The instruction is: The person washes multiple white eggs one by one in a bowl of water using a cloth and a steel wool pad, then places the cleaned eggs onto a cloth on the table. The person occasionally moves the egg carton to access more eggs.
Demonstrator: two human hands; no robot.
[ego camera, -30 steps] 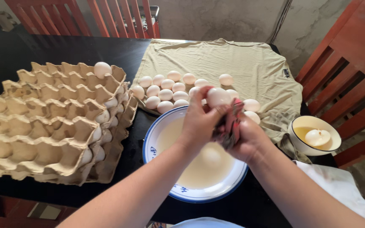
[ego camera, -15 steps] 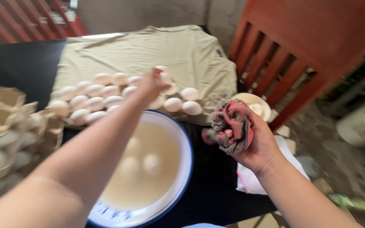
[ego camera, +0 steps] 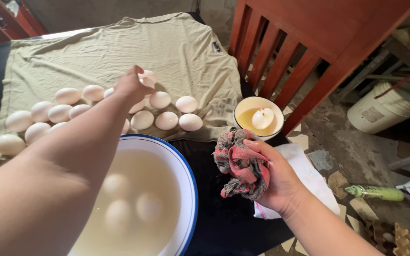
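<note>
Two hands share the work: your left hand [ego camera: 131, 85] reaches out over the beige cloth [ego camera: 119, 52], fingers curled around a smooth white egg [ego camera: 147, 77] at the far edge of the egg cluster [ego camera: 91, 111], which lies on the wrinkled fabric at about 11 o'clock from the basin. Your right hand [ego camera: 274, 178] is closed tight on a crumpled rag [ego camera: 240, 163], pink and grey, coarse-woven, held above the dark tabletop [ego camera: 224, 223]. At 7 o'clock from the rag, a round white basin [ego camera: 186, 189] with a blue rim holds cloudy water with three eggs under the surface. At 12 o'clock from the rag, a small cream bowl [ego camera: 257, 118] holds yellowish liquid and a broken eggshell. Behind it rises a red wooden chair [ego camera: 309, 42].
</note>
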